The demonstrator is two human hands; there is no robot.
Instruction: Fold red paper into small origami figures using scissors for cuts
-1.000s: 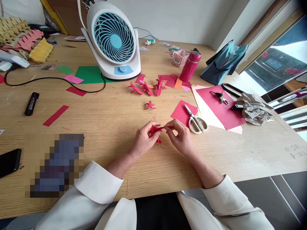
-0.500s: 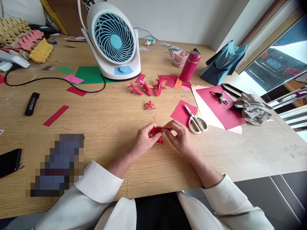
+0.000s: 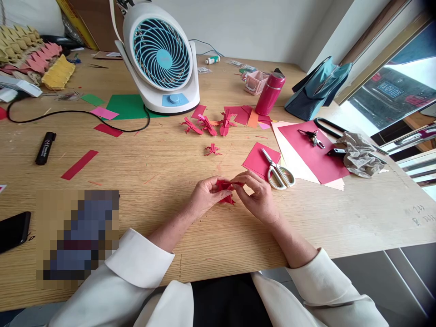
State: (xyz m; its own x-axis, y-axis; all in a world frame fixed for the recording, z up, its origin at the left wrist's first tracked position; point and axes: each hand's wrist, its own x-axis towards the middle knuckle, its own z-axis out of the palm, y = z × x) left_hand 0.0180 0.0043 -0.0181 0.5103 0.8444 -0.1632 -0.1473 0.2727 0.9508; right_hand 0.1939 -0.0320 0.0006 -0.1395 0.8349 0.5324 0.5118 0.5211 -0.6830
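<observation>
Pointing rightward, red folded paper (image 3: pixel 228 199)

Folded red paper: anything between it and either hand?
Nothing visible: the left hand and right hand both have the folded red paper in their fingers. The scissors lie to the right hand's right, not between. Fingers hide part of the paper.

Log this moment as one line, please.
left hand: holding folded red paper piece | right hand: pinching same piece | beyond hands: small folded red paper figure | beside right hand: white-handled metal scissors
</observation>
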